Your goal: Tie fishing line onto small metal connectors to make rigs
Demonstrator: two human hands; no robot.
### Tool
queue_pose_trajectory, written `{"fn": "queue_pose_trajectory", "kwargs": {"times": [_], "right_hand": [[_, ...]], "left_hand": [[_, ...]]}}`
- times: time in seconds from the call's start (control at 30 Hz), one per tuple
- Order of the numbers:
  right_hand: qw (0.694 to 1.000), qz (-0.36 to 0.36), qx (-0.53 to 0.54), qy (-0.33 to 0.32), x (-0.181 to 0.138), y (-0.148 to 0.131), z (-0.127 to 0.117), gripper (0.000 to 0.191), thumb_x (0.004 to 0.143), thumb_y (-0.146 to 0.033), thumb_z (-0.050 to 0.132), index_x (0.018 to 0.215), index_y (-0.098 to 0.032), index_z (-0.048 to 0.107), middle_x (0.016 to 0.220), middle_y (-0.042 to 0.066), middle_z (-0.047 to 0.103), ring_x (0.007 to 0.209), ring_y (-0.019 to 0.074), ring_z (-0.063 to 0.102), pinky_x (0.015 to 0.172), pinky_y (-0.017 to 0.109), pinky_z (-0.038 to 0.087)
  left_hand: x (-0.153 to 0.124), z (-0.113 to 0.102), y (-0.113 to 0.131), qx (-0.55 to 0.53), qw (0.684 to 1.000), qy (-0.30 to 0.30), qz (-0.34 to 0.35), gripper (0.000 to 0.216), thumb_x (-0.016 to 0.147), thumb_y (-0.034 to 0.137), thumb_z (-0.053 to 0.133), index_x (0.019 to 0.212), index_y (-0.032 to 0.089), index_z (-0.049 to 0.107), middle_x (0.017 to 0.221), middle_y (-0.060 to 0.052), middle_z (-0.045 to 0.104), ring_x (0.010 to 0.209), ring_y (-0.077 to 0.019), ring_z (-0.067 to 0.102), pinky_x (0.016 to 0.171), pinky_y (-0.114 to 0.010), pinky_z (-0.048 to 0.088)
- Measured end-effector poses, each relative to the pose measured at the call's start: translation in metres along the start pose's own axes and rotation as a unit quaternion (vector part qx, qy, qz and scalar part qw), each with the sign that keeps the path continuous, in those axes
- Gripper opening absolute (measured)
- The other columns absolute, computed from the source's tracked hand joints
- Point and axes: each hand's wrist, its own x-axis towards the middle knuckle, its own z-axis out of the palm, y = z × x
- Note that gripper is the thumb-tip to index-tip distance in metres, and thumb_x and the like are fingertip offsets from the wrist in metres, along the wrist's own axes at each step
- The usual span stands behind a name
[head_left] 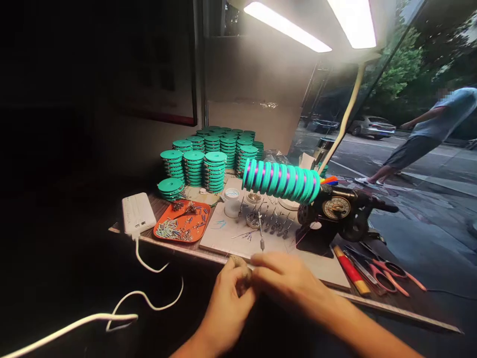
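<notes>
Both my hands meet at the near edge of the table. My left hand [228, 303] is curled with its fingers pinched on a small dull object I cannot make out. My right hand [286, 281] lies over it with fingers pressed together at the same spot. Just beyond the fingertips a thin metal pin [261, 231] stands on the white work board [238, 238]. A row of teal spools [281, 180] sits on a black winding machine [343, 211] to the right.
Stacks of teal spools [208, 159] fill the back. An orange tray [182, 222] of small parts and a white power bank [137, 214] with cable lie left. Red scissors [387, 273] and tools lie right. A person stands outside the window at far right.
</notes>
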Motion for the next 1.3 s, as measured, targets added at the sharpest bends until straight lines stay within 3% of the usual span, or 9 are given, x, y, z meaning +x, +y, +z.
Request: {"fn": "queue_pose_trajectory", "kwargs": {"times": [0.27, 0.37, 0.47, 0.57, 0.67, 0.8, 0.93, 1.1, 1.3], "right_hand": [[0.998, -0.008, 0.045, -0.053, 0.012, 0.023, 0.009, 0.033, 0.090, -0.018, 0.031, 0.065, -0.016, 0.052, 0.052, -0.001, 0.047, 0.046, 0.0108, 0.034, 0.044, 0.023, 0.023], [0.992, 0.081, 0.064, -0.077, 0.009, 0.023, 0.012, 0.025, 0.086, -0.017, 0.037, 0.067, -0.016, 0.053, 0.051, -0.002, 0.044, 0.046, 0.0104, 0.031, 0.045, 0.022, 0.022], [0.981, 0.139, 0.080, -0.107, 0.017, 0.023, 0.006, 0.023, 0.082, -0.017, 0.044, 0.061, -0.016, 0.054, 0.046, -0.005, 0.040, 0.043, 0.0084, 0.026, 0.042, 0.020, 0.021], [0.970, 0.167, 0.108, -0.140, 0.034, 0.025, -0.004, 0.017, 0.076, -0.012, 0.053, 0.060, -0.015, 0.058, 0.045, -0.006, 0.041, 0.041, 0.0062, 0.028, 0.042, 0.017, 0.023], [0.961, 0.183, 0.134, -0.159, 0.048, 0.027, -0.010, 0.015, 0.068, -0.004, 0.056, 0.060, -0.015, 0.062, 0.044, -0.006, 0.044, 0.041, 0.0050, 0.034, 0.043, 0.015, 0.025], [0.956, 0.204, 0.147, -0.151, 0.046, 0.023, -0.013, 0.015, 0.068, -0.005, 0.056, 0.058, -0.015, 0.062, 0.044, -0.005, 0.047, 0.041, 0.0061, 0.037, 0.043, 0.017, 0.026], [0.952, 0.251, 0.174, -0.006, 0.003, 0.001, -0.009, 0.015, 0.080, -0.018, 0.048, 0.073, -0.014, 0.060, 0.066, 0.003, 0.058, 0.058, 0.0117, 0.050, 0.055, 0.021, 0.036], [0.779, 0.467, 0.406, 0.103, -0.055, -0.029, 0.033, 0.021, 0.075, -0.037, 0.058, 0.078, -0.016, 0.060, 0.061, -0.001, 0.054, 0.049, 0.0099, 0.043, 0.046, 0.021, 0.032], [0.514, 0.484, 0.695, 0.135, -0.053, -0.038, 0.062, 0.035, 0.068, -0.047, 0.064, 0.075, -0.016, 0.051, 0.051, -0.006, 0.046, 0.036, 0.0035, 0.037, 0.038, 0.015, 0.025]], "left_hand": [[0.013, -0.011, -0.006, -0.126, 0.984, -0.058, -0.115, 0.014, 0.070, 0.022, 0.056, 0.060, 0.015, 0.049, 0.057, 0.004, 0.037, 0.054, -0.0095, 0.031, 0.051, -0.023, 0.026], [0.009, -0.003, -0.008, 0.057, 0.998, 0.040, 0.008, 0.019, 0.073, 0.017, 0.054, 0.055, 0.016, 0.046, 0.066, 0.001, 0.040, 0.061, -0.0119, 0.041, 0.055, -0.024, 0.034], [0.003, 0.002, -0.014, 0.247, 0.940, 0.124, 0.201, 0.016, 0.077, 0.007, 0.045, 0.067, 0.015, 0.055, 0.082, -0.005, 0.047, 0.074, -0.0155, 0.050, 0.064, -0.026, 0.042], [0.002, 0.001, -0.021, 0.347, 0.855, 0.133, 0.362, 0.022, 0.075, -0.001, 0.044, 0.082, 0.014, 0.058, 0.092, -0.010, 0.057, 0.082, -0.0187, 0.053, 0.072, -0.029, 0.045], [0.006, -0.006, -0.022, 0.356, 0.830, 0.097, 0.419, 0.024, 0.074, -0.003, 0.046, 0.085, 0.013, 0.059, 0.087, -0.010, 0.063, 0.078, -0.0186, 0.055, 0.069, -0.028, 0.046], [0.006, -0.010, -0.014, 0.283, 0.887, 0.041, 0.362, 0.018, 0.076, 0.002, 0.046, 0.077, 0.013, 0.060, 0.076, -0.009, 0.063, 0.072, -0.0179, 0.054, 0.066, -0.028, 0.044], [0.002, -0.003, -0.012, 0.071, 0.995, -0.016, 0.071, 0.013, 0.076, 0.018, 0.053, 0.066, 0.014, 0.058, 0.063, -0.003, 0.056, 0.061, -0.0141, 0.048, 0.058, -0.025, 0.038], [0.004, 0.010, -0.020, -0.154, 0.981, -0.070, -0.100, 0.019, 0.064, 0.028, 0.066, 0.060, 0.012, 0.056, 0.060, 0.000, 0.051, 0.055, -0.0097, 0.039, 0.053, -0.023, 0.030], [0.005, 0.014, -0.021, -0.187, 0.970, -0.083, -0.128, 0.021, 0.064, 0.028, 0.067, 0.060, 0.012, 0.055, 0.056, 0.001, 0.048, 0.052, -0.0078, 0.039, 0.052, -0.021, 0.029]]}}
